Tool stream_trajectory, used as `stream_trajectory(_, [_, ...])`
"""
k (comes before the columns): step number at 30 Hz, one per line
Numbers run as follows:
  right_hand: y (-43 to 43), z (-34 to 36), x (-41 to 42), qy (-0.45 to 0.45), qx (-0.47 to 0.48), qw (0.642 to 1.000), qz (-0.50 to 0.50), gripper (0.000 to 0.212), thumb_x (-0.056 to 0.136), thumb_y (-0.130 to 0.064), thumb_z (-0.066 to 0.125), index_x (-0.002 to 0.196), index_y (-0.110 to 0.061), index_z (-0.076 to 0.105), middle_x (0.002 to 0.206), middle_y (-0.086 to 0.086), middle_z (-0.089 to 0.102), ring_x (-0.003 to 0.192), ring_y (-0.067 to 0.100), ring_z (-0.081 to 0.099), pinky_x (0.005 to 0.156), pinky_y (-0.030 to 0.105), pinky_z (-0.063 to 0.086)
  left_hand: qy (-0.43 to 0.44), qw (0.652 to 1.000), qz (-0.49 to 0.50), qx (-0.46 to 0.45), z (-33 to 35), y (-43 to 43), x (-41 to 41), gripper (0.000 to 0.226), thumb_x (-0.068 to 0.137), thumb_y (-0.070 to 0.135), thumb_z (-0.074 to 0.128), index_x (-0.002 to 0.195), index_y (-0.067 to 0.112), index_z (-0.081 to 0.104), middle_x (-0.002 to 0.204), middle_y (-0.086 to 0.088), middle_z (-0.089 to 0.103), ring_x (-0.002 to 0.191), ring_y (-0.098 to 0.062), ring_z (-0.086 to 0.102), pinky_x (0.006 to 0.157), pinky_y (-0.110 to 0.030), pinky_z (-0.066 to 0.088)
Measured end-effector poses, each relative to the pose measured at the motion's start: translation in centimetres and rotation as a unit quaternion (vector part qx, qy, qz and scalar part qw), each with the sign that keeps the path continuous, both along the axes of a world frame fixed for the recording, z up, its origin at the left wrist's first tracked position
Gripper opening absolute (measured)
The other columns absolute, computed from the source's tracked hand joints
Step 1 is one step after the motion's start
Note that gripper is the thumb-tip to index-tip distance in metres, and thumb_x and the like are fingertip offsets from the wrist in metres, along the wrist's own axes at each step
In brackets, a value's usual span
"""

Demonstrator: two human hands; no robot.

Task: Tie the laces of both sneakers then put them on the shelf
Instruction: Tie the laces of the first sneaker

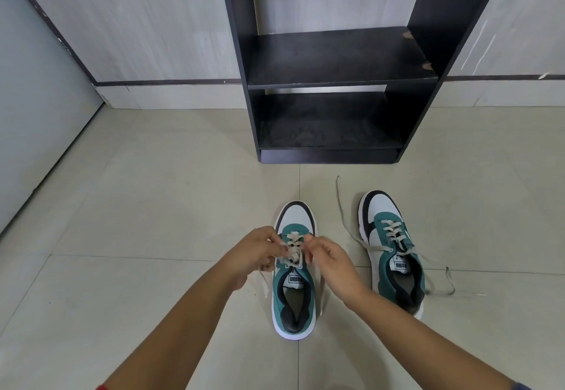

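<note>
A pale grey door point(36, 114) fills the far left, meeting a whitish wall point(146, 23) with a dark skirting stripe. Pale floor tiles point(137, 191) spread below. Near centre, the left hand point(255, 252) and right hand point(328, 259) each grip, fingers pinched together, the laces point(294, 250) of the left sneaker point(294, 270). Beyond stands the dark shelf point(336, 59). Right, the other sneaker point(393, 249) lies untied, its loose laces point(345, 221) trailing on the floor.

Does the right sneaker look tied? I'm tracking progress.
No, the right sneaker has its laces trailing loose across the floor.
</note>
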State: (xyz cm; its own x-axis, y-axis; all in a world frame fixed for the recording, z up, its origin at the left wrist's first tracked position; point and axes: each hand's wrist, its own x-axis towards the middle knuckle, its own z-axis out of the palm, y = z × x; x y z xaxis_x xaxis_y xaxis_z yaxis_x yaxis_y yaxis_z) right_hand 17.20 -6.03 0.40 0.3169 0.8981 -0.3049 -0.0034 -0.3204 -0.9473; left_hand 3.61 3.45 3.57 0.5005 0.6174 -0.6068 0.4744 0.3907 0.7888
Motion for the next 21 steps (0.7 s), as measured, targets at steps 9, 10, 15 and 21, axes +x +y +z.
stream_trajectory(9, [-1.1,-0.8,0.3,-0.265,0.082,0.959,0.049,0.018,0.085,-0.029,0.063,0.070,-0.020,0.066,0.104,-0.025,0.050,0.110,-0.004,0.040,0.096,0.021,0.033,-0.039,0.996,0.085,-0.013,-0.4,-1.3,-0.1,0.014,0.082,0.008,0.066,0.073,0.011,0.056,0.070,-0.004,0.062,0.045,-0.006,0.049,0.060,-0.024,0.045])
stream_trajectory(10, [-1.2,-0.9,0.5,-0.237,0.071,0.968,0.039,0.019,0.085,-0.024,0.064,0.066,-0.020,0.064,0.102,-0.021,0.052,0.109,0.000,0.043,0.094,0.020,0.034,-0.036,0.995,0.098,-0.003,-0.5,-1.3,-0.3,0.013,0.083,0.010,0.066,0.073,0.011,0.057,0.074,-0.003,0.066,0.054,-0.008,0.056,0.066,-0.026,0.048])
stream_trajectory(15, [-2.6,-0.8,1.3,0.016,-0.008,0.997,-0.077,0.035,0.087,-0.001,0.055,0.055,-0.015,0.056,0.081,0.000,0.053,0.078,0.014,0.053,0.080,0.026,0.039,-0.062,0.965,0.250,-0.053,-2.5,-1.3,-2.3,0.005,0.087,0.010,0.060,0.082,0.010,0.061,0.090,-0.004,0.069,0.086,-0.019,0.064,0.082,-0.035,0.050])
stream_trajectory(21, [-4.2,-1.3,1.3,0.282,-0.008,0.949,-0.140,0.046,0.093,-0.004,0.039,0.063,-0.014,0.072,0.067,0.003,0.068,0.063,0.014,0.060,0.047,0.020,0.043,-0.134,0.906,0.359,-0.179,-4.9,-1.7,-3.4,0.006,0.091,0.009,0.055,0.088,0.007,0.060,0.096,-0.006,0.071,0.071,-0.011,0.059,0.059,-0.020,0.054])
